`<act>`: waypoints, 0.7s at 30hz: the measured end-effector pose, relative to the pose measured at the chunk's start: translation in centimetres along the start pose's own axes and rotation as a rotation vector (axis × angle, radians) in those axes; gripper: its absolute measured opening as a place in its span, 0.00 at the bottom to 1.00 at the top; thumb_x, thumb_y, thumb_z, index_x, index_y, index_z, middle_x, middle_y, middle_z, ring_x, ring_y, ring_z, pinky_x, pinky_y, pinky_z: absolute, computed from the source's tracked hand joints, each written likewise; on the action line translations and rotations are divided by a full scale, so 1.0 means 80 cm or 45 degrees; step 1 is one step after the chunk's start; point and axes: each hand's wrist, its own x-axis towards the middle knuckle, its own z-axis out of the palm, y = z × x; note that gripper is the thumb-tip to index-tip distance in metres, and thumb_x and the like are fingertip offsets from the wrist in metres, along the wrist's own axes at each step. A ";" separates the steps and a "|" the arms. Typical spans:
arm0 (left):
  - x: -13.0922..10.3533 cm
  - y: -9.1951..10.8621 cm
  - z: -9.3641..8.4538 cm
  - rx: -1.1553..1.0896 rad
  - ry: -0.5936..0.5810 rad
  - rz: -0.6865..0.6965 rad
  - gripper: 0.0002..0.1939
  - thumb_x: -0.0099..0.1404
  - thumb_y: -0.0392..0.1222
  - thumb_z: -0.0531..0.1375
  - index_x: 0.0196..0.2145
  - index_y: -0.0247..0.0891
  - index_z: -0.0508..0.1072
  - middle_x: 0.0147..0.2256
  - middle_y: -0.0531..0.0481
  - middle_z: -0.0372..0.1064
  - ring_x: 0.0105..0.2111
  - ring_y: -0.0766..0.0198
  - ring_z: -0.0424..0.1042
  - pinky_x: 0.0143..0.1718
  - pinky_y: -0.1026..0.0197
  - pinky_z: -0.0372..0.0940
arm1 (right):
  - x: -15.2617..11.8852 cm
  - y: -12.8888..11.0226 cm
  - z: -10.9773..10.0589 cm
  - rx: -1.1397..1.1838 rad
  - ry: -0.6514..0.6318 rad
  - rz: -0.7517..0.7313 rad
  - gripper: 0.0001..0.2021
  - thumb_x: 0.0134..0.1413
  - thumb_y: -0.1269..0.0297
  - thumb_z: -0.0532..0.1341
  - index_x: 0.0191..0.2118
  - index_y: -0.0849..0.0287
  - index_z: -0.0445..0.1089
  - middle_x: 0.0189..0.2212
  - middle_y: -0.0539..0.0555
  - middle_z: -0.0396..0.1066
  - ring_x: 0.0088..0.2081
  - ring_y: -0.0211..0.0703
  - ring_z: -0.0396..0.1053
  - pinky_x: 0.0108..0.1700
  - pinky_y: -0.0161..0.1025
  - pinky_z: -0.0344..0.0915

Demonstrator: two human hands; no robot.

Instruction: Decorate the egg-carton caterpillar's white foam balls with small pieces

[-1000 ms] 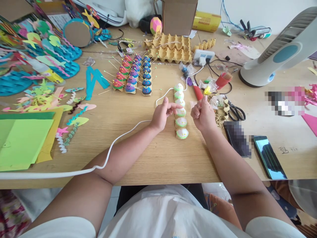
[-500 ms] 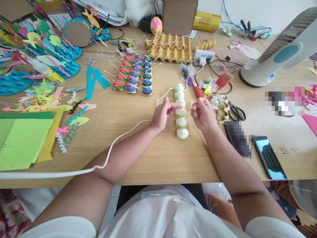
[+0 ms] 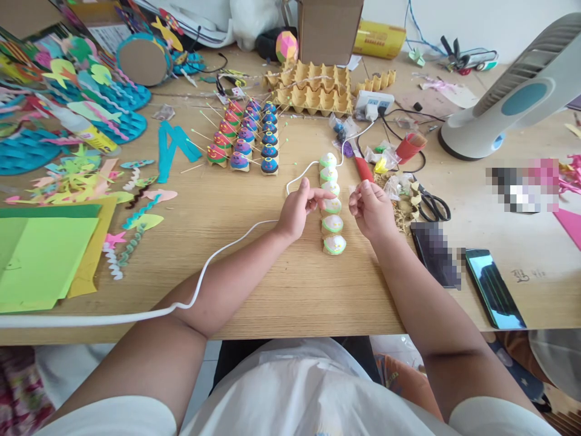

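Note:
A row of several white, dome-shaped egg-carton cups [image 3: 334, 224] with green rims and small yellow dots runs away from me along the table. My left hand [image 3: 297, 209] is at its left side, thumb raised and index finger stretched across one cup; I cannot tell whether the fingertip touches it. The other fingers curl loosely, with nothing visible in them. Just right of the row, apart from it, my right hand [image 3: 373, 209] is closed, thumb pressed to the curled fingers. Anything in that pinch is too small to make out.
Painted egg-carton rows [image 3: 242, 145] with pins stand behind, near bare egg cartons [image 3: 313, 100]. A white cable [image 3: 213, 257] crosses my left forearm. To the right are scissors [image 3: 436, 206], a phone [image 3: 494, 287] and a fan [image 3: 508, 97]. Paper sheets [image 3: 45, 254] lie left.
My right hand has shifted very slightly, its fingers a little differently curled. My left hand and the white cups are unchanged.

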 end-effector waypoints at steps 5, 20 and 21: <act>0.000 0.000 0.000 -0.007 0.000 0.002 0.50 0.72 0.81 0.39 0.34 0.40 0.87 0.27 0.44 0.74 0.26 0.63 0.66 0.26 0.57 0.57 | 0.001 -0.001 -0.002 0.109 -0.022 0.067 0.24 0.47 0.43 0.79 0.30 0.55 0.69 0.22 0.44 0.75 0.19 0.28 0.67 0.19 0.28 0.58; 0.014 0.022 -0.012 -0.329 -0.073 -0.228 0.49 0.75 0.77 0.35 0.51 0.40 0.83 0.41 0.39 0.84 0.39 0.58 0.81 0.29 0.61 0.63 | 0.022 0.017 -0.022 0.371 0.113 0.071 0.17 0.50 0.60 0.80 0.33 0.53 0.70 0.25 0.40 0.73 0.24 0.24 0.68 0.25 0.20 0.67; 0.014 0.021 -0.013 -0.340 -0.068 -0.231 0.49 0.75 0.77 0.35 0.51 0.39 0.83 0.42 0.39 0.84 0.40 0.58 0.81 0.29 0.61 0.63 | 0.023 0.018 -0.023 0.369 0.120 0.067 0.18 0.50 0.58 0.80 0.33 0.54 0.70 0.25 0.40 0.72 0.23 0.24 0.67 0.25 0.21 0.67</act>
